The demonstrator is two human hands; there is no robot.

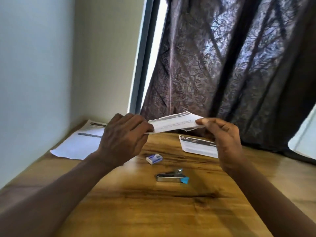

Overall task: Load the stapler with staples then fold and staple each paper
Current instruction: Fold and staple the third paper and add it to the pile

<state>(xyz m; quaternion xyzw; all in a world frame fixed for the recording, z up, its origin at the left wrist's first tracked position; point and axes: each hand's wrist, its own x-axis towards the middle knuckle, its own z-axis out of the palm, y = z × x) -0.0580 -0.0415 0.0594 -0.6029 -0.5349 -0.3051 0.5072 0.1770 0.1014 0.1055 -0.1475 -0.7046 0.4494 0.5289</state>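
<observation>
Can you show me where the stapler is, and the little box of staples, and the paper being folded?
stapler [171, 176]: head view, on its metal body.
box of staples [153, 158]: head view, on its top face.
folded paper [174, 123]: head view, on the middle between both hands.

Stapler lies mid-table; staple box behind-left; flat sheets far left; folded paper far right.

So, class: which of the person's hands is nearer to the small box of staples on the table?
The left. The left hand is raised just above and left of the staple box; the right hand is farther off to its right. Both hold the folded paper.
</observation>
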